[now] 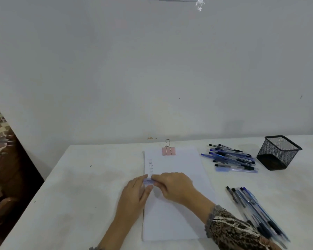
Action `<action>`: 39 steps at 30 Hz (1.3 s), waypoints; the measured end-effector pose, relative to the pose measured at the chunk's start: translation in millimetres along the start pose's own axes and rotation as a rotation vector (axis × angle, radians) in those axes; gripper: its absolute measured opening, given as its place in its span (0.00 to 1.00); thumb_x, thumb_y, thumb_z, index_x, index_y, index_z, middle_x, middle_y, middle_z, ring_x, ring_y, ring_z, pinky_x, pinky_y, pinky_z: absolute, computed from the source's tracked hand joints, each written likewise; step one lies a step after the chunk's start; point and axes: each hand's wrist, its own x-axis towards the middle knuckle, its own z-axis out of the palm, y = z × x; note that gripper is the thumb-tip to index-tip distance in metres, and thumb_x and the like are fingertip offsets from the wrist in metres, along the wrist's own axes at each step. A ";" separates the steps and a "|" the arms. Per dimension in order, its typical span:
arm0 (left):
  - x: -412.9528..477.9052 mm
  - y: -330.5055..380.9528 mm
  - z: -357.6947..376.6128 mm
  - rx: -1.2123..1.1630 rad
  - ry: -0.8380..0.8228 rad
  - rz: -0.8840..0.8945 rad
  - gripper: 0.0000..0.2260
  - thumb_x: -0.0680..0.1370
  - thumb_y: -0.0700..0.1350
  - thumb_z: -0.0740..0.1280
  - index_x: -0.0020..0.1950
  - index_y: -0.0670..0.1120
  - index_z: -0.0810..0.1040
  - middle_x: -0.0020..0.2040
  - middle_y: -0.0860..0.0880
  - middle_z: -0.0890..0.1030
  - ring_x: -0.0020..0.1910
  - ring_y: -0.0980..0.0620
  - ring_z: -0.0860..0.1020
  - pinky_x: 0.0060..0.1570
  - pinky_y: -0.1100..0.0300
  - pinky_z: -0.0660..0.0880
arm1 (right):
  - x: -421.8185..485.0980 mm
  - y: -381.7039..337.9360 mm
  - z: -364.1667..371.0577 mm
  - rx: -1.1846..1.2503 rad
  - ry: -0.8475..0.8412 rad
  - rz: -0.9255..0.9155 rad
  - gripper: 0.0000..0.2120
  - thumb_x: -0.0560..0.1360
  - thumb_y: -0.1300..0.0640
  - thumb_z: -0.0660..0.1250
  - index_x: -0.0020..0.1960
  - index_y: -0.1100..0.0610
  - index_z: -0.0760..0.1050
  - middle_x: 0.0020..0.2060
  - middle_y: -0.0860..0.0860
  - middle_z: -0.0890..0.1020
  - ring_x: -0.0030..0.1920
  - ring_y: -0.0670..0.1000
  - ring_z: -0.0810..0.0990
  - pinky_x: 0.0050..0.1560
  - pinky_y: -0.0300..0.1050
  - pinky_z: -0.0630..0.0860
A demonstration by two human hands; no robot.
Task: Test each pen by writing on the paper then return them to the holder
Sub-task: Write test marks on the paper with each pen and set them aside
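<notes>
**Two hands on one blue pen over the paper**

Head view: both hands meet at the left edge of the paper [181, 165], a white sheet on the white table [79, 195] held at its far edge by a pink binder clip [168, 151]. The blue pen [148, 181] lies crosswise between them, low over the sheet, just below a short column of written test marks [150, 166]. The left hand [135, 193] comes in from the left with its fingers mostly straight, and its thumb and forefinger pinch the pen's left end. The right hand [173, 186], in a patterned sleeve [233, 230], has its fingers curled down over the pen's right end and covers that part. Motion blur hides the pen's tip and cap.

A loose pile of pens [231, 157] lies to the right of the paper near the far edge of the table. Just beside it, farther right, the black mesh holder [278, 152] stands upright. A second row of pens [257, 208] lies nearer, at the right, running under the sleeve, well apart from the holder.
</notes>
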 end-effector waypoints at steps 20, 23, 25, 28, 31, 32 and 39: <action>-2.6 2.2 3.7 -0.079 0.037 0.007 0.04 0.79 0.48 0.60 0.52 0.53 0.73 0.49 0.58 0.79 0.47 0.60 0.75 0.48 0.67 0.71 | -13.1 7.1 -8.3 1.364 0.744 0.554 0.07 0.80 0.65 0.56 0.44 0.58 0.66 0.36 0.54 0.74 0.28 0.50 0.74 0.32 0.44 0.73; -2.3 3.8 2.2 -0.056 0.047 0.020 0.06 0.79 0.47 0.60 0.53 0.50 0.74 0.47 0.57 0.78 0.46 0.59 0.74 0.44 0.73 0.68 | -15.3 -0.7 0.5 1.459 0.729 0.668 0.06 0.80 0.64 0.55 0.44 0.60 0.65 0.38 0.58 0.74 0.26 0.51 0.74 0.29 0.42 0.74; -2.3 3.4 2.7 -0.035 0.046 0.028 0.07 0.79 0.48 0.60 0.55 0.50 0.75 0.48 0.57 0.77 0.46 0.59 0.74 0.44 0.74 0.67 | -15.8 -3.0 3.6 1.466 0.713 0.682 0.07 0.80 0.64 0.55 0.44 0.60 0.65 0.38 0.58 0.74 0.26 0.50 0.74 0.29 0.42 0.75; -2.0 2.7 4.0 -0.033 0.035 0.026 0.09 0.79 0.48 0.60 0.57 0.49 0.75 0.50 0.58 0.76 0.48 0.59 0.73 0.46 0.73 0.67 | -15.6 -7.7 6.2 1.493 0.662 0.670 0.07 0.80 0.64 0.56 0.42 0.61 0.67 0.37 0.58 0.77 0.28 0.50 0.76 0.31 0.41 0.76; 1.4 0.0 4.2 -0.068 0.030 0.018 0.08 0.79 0.42 0.61 0.56 0.46 0.77 0.47 0.56 0.76 0.48 0.56 0.73 0.50 0.69 0.69 | -16.8 -13.7 10.1 1.513 0.602 0.642 0.06 0.78 0.66 0.59 0.43 0.63 0.70 0.37 0.58 0.80 0.30 0.50 0.79 0.34 0.41 0.78; 2.6 -2.2 4.4 -0.083 0.019 0.023 0.08 0.79 0.41 0.62 0.55 0.45 0.78 0.46 0.56 0.76 0.48 0.56 0.73 0.50 0.70 0.69 | -17.1 -15.4 11.4 1.515 0.592 0.633 0.06 0.78 0.66 0.59 0.43 0.64 0.71 0.37 0.57 0.80 0.31 0.50 0.79 0.34 0.41 0.78; 0.2 -3.0 -4.0 -0.166 0.199 0.136 0.12 0.74 0.54 0.59 0.49 0.51 0.78 0.39 0.66 0.75 0.43 0.68 0.71 0.44 0.76 0.66 | -23.1 13.1 -24.1 1.235 0.338 0.471 0.07 0.70 0.66 0.71 0.38 0.55 0.81 0.33 0.49 0.83 0.37 0.48 0.79 0.44 0.41 0.77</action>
